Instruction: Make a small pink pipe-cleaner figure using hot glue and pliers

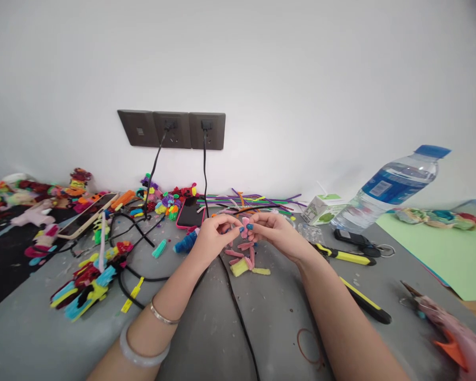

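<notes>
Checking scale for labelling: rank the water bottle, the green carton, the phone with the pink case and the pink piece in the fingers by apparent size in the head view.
1. water bottle
2. phone with the pink case and green carton look alike; unranked
3. pink piece, pinched between left hand and right hand

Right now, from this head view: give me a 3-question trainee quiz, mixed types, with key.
1. True or false: both hands pinch one pink piece together.
2. The bottle on the table is: A upright, B lying tilted, C capped red.
3. Fill in: the bangle is on the ___ wrist.

Key
1. True: left hand and right hand meet on it at the fingertips.
2. B; its cap is blue.
3. Left.
</notes>
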`<state>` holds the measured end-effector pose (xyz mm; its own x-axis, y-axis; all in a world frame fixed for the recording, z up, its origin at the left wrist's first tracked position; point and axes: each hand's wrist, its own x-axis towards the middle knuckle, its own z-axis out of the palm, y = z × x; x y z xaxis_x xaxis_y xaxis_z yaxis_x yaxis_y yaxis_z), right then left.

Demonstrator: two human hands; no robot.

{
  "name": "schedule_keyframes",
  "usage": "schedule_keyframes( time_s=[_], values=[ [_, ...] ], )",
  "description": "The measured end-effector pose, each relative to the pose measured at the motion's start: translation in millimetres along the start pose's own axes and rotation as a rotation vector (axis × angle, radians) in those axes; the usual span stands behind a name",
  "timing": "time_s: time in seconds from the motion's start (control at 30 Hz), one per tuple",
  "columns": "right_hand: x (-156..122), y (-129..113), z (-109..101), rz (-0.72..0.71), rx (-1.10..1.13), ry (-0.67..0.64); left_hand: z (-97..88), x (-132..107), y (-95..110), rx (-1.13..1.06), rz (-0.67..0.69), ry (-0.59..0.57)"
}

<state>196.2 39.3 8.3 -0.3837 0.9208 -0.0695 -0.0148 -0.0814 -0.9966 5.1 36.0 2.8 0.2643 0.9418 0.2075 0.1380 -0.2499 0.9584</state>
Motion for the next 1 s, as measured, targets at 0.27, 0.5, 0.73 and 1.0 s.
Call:
schedule_keyframes(
  time_s=[0.27, 0.5, 0.73, 1.0],
  values=[
    [0.5, 0.2, 0.0, 0.008, 0.014, -0.016, -0.8, 0.8, -3.1, -0.006, -0.008, -0.011],
    [0.6, -0.9, 1.4, 0.024, 0.015, -0.018, -2.2, 0.5, -1.4, 0.036, -0.03, -0.026],
    [1.3, -1.4, 1.6, 0.028, 0.018, -0.018, -2.2, -0.9, 1.2, -0.018, -0.049, -0.047],
    [1.8, 2.0, -0.8, 0.025, 0.014, -0.029, -3.2, -0.7, -2.2, 0.016, -0.035, -0.053]
  ],
)
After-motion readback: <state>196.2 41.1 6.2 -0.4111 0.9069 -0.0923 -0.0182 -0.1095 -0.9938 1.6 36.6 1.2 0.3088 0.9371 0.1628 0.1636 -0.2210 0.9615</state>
